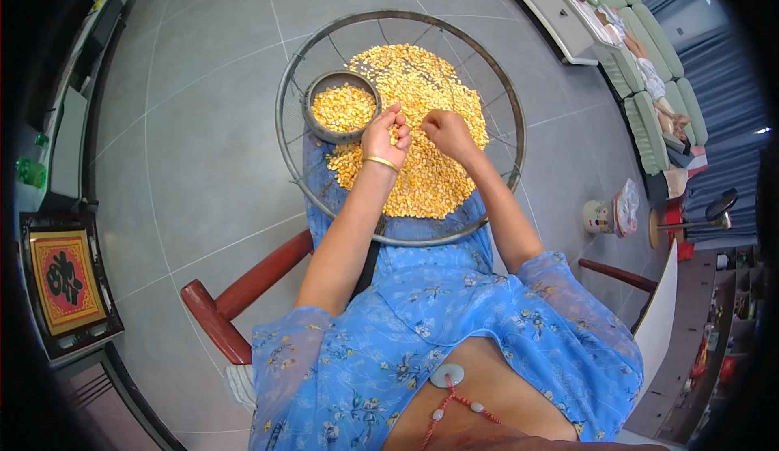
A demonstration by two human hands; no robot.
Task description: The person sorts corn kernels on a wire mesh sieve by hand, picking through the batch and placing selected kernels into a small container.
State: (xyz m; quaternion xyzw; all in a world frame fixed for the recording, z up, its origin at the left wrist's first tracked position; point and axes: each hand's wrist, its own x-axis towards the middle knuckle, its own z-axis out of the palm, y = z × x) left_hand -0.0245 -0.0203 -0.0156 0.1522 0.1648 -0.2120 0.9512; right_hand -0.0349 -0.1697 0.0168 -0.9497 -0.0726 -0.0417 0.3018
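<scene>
A large round tray with a grey rim point(519, 118) rests over my lap, and a heap of yellow corn kernels point(426, 179) is spread across it. Inside the tray, at its left, sits a small dark bowl point(308, 117) full of corn kernels. My left hand point(386, 137) is turned palm up beside the bowl's right edge, its fingers curled around a few corn kernels. Just to the right, my right hand point(449, 132) is held over the heap with its fingertips pinched together. Whatever is between those fingertips is hidden.
A red wooden chair arm point(264, 275) is at my left. Grey floor tiles point(203, 151) surround the tray. At upper right, a person point(649, 74) lies on a green sofa point(645, 126). A white bucket point(599, 216) stands at right; a framed picture point(65, 279) is at left.
</scene>
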